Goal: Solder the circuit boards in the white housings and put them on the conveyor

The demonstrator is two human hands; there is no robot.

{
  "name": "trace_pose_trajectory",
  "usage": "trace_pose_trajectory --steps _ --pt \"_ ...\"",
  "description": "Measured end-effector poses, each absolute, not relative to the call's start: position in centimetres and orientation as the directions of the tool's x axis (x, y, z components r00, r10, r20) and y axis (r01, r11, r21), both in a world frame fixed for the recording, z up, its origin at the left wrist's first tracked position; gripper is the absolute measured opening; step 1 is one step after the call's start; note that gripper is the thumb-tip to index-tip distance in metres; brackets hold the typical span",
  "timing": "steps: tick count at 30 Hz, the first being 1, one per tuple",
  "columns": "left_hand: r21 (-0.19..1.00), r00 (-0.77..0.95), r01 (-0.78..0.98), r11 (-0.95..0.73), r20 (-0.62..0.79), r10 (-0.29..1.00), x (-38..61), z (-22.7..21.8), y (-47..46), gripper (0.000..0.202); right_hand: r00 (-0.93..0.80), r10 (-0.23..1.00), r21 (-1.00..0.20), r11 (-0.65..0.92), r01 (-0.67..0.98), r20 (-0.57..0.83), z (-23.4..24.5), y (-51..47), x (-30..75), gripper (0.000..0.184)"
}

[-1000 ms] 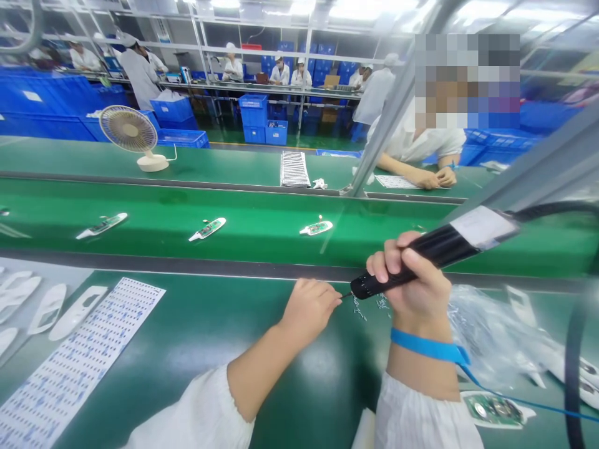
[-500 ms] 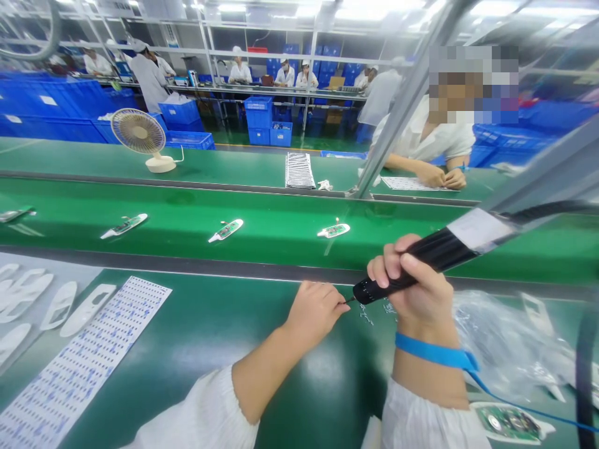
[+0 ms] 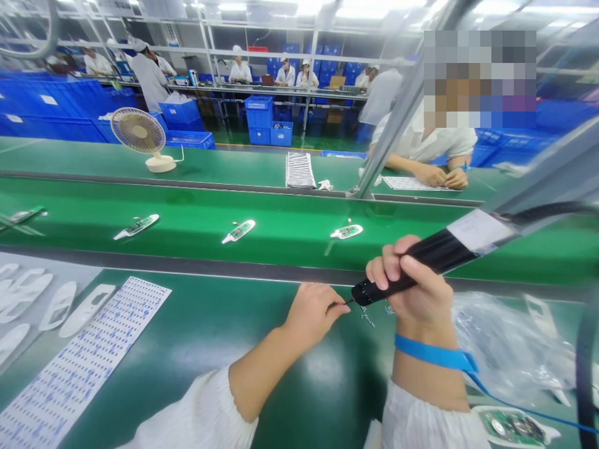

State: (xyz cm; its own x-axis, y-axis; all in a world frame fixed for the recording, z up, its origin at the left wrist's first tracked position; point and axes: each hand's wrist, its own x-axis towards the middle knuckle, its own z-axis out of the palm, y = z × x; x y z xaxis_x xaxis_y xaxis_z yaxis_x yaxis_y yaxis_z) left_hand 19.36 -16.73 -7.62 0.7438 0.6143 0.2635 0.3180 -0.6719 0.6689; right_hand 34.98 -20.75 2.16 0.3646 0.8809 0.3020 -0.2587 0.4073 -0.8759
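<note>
Soldering iron (image 3: 421, 265) held in curled fingers of the right hand (image 3: 409, 280), tip beside the pinched left hand (image 3: 313, 315).

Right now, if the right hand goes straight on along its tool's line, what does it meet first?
Probably the left hand: the tip of the black tool in the right hand points at its fingertips, nearly touching. Depth is unclear here.
</note>
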Motion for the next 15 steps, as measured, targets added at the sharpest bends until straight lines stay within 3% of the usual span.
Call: trace_pose_trajectory --steps 5,7,11,15 --pt "0.632 0.655 0.369 -0.681 0.343 0.673 18.2 -6.6 -13.7 0.028 0.349 0.882 -0.86 0.422 -0.289 0.316 1.9 -20.7 35.1 0.012" --pt "0.55 0.528 0.54 -0.637 0.367 0.766 16.6 -5.9 -10.0 0.027 0.358 0.876 -0.848 0.437 -0.302 0.323 1.7 -20.7 35.3 0.012" --pt "0.309 0.222 0.901 -0.303 0.271 0.937 12.2 -4.8 -1.8 0.04 0.377 0.865 -0.834 0.456 -0.312 0.331 1.5 -20.5 35.5 0.012" --pt "0.265 0.327 0.897 -0.354 0.141 0.934 10.0 -4.8 1.7 0.031 0.425 0.851 -0.829 0.46 -0.318 0.309 1.4 -20.2 35.4 0.012"
